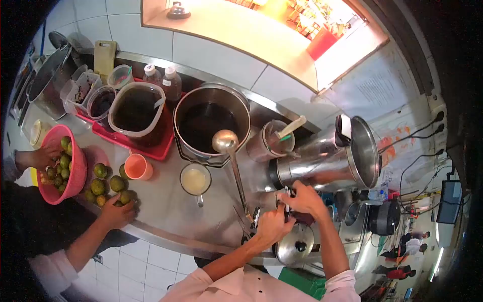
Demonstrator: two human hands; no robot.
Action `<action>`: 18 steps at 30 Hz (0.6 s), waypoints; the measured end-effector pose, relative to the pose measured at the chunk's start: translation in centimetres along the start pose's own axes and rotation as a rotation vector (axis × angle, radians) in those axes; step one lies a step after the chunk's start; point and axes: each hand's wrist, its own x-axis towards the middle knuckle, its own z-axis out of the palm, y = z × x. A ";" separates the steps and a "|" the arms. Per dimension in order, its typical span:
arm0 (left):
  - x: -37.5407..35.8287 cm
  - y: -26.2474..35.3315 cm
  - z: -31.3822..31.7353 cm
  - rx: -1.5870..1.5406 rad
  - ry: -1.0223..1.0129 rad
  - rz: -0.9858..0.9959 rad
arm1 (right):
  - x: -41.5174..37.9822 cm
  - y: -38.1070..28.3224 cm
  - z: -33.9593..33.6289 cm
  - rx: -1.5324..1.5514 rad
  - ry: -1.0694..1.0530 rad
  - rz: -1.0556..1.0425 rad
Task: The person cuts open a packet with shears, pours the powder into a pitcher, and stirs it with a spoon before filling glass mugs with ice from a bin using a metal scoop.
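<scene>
My left hand [273,225] and my right hand [303,199] meet at the right end of the steel counter [171,211]. Both are closed on a small dark object [301,217]; what it is I cannot tell. Just beyond them a big steel pot [322,163] lies tilted, its mouth facing right. A steel lid with a black knob [297,245] sits right below my hands. A ladle [226,142] rests on the rim of a large pot of dark liquid [211,121], and its long handle runs down to my left hand.
At the left, another person's hand [118,211] rests on loose green limes [108,186], and their other hand [43,156] reaches into a pink basket of limes [78,171]. An orange cup [138,167], a mug of pale liquid [195,179], a tub of dark liquid [137,110] and bottles stand behind.
</scene>
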 end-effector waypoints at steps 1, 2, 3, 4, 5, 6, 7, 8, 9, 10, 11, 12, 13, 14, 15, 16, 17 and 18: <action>0.2 0.2 -0.2 0.029 0.021 0.009 | -0.8 0.1 -0.3 0.158 0.011 0.007; 0.6 0.2 -0.1 0.052 0.027 0.008 | -0.9 1.2 0.0 0.204 0.024 -0.041; 0.5 0.1 0.2 0.073 0.027 -0.003 | -1.1 2.4 0.8 0.252 0.028 -0.082; 0.5 0.0 0.4 0.068 0.028 0.009 | -1.4 3.0 1.2 0.326 0.027 -0.063; 0.7 -0.3 0.5 0.068 0.042 0.027 | -1.5 3.4 1.7 0.400 0.037 -0.053; 0.5 -0.3 0.6 0.074 0.040 0.029 | -2.2 2.5 1.2 0.426 0.048 -0.026; 0.8 -0.3 0.6 0.083 0.048 0.039 | -1.6 3.2 1.6 0.366 0.035 -0.008; 0.8 -0.1 0.5 0.091 0.055 0.052 | -1.7 2.9 1.1 0.355 -0.017 0.006; 0.8 -0.1 0.5 0.105 0.058 0.043 | -1.8 2.5 0.4 0.343 -0.067 0.021; 0.8 0.0 0.5 0.118 0.063 0.038 | -1.5 2.6 0.2 0.355 -0.083 0.001; 0.9 0.1 0.6 0.131 0.068 0.035 | -1.2 2.9 0.1 0.367 -0.097 -0.019; 0.8 0.3 0.3 0.130 0.064 0.048 | -0.9 3.2 0.1 0.380 -0.111 -0.038; 0.9 0.5 0.1 0.126 0.074 0.044 | -0.2 3.6 0.2 0.360 -0.141 -0.048; 0.9 0.8 -0.2 0.122 0.082 0.043 | 0.5 4.0 0.4 0.342 -0.168 -0.058; 1.0 0.9 -0.3 0.119 0.090 0.045 | 1.0 4.3 0.3 0.325 -0.193 -0.066; 1.0 0.7 -0.1 0.169 0.098 0.060 | 0.6 3.3 -0.9 0.269 -0.221 -0.182; 1.0 0.5 0.1 0.167 0.115 0.072 | 0.9 3.2 -0.8 0.175 -0.208 -0.227; 1.1 0.2 0.3 0.165 0.129 0.089 | 1.4 3.6 -0.3 0.082 -0.192 -0.266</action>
